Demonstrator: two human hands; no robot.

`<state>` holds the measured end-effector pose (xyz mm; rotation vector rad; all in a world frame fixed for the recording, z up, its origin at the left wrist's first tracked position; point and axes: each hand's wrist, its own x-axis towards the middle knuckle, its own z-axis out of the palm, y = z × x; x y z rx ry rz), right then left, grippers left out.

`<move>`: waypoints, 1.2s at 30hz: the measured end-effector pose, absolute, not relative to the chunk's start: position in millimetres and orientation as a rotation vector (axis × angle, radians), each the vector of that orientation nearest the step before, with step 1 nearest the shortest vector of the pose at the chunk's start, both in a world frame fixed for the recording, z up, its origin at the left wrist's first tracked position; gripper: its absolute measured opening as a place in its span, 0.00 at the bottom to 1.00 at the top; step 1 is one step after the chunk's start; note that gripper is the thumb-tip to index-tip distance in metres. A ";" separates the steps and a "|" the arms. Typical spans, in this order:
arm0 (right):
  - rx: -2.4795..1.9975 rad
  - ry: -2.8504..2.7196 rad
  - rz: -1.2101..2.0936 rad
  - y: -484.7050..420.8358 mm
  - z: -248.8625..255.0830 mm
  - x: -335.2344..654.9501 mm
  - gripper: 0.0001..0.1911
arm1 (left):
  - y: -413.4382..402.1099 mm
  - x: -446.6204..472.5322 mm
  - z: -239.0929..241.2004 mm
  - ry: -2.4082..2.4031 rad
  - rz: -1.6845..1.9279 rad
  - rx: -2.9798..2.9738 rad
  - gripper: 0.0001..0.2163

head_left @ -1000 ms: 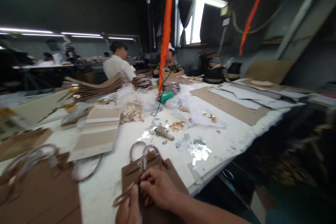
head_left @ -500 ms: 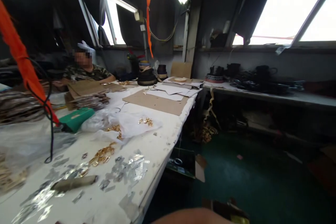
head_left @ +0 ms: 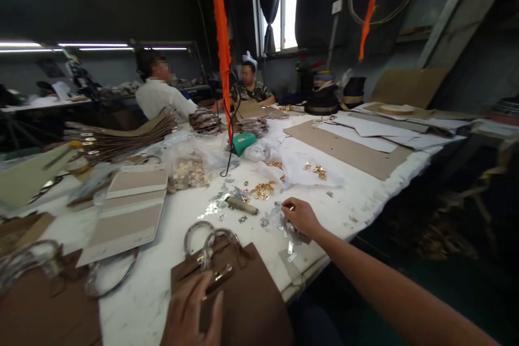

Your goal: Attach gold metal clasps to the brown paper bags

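Note:
A brown bag [head_left: 239, 303] with plastic-wrapped handles [head_left: 205, 238] lies flat at the near edge of the white table [head_left: 365, 194]. My left hand [head_left: 194, 311] rests on it with fingers spread, beside a gold strap clasp [head_left: 217, 275]. My right hand [head_left: 298, 216] reaches out to a scatter of small silver foil pieces [head_left: 279, 219], its fingers pinched together on them; what they hold is too small to make out. A short grey tool [head_left: 242, 205] and a heap of gold metal fittings [head_left: 263, 190] lie just beyond.
Two people sit at the table's far end behind stacked brown bags [head_left: 121, 138]. A green tool [head_left: 243, 143] hangs on an orange strap [head_left: 221, 38]. Cardboard sheets [head_left: 348, 148], beige panels [head_left: 130, 211] and more brown bags [head_left: 44, 303] lie around. The table edge drops off at right.
The view swung right to the windows and back. My right hand left the bag and now reaches to the foil pieces; my left hand lies open on the bag.

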<state>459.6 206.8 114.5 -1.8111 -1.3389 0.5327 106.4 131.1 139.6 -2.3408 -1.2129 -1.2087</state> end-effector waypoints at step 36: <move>-1.714 -1.578 0.629 272.3 115.7 426.5 0.13 | 187.0 175.8 154.6 -1.451 -0.189 -3.066 0.18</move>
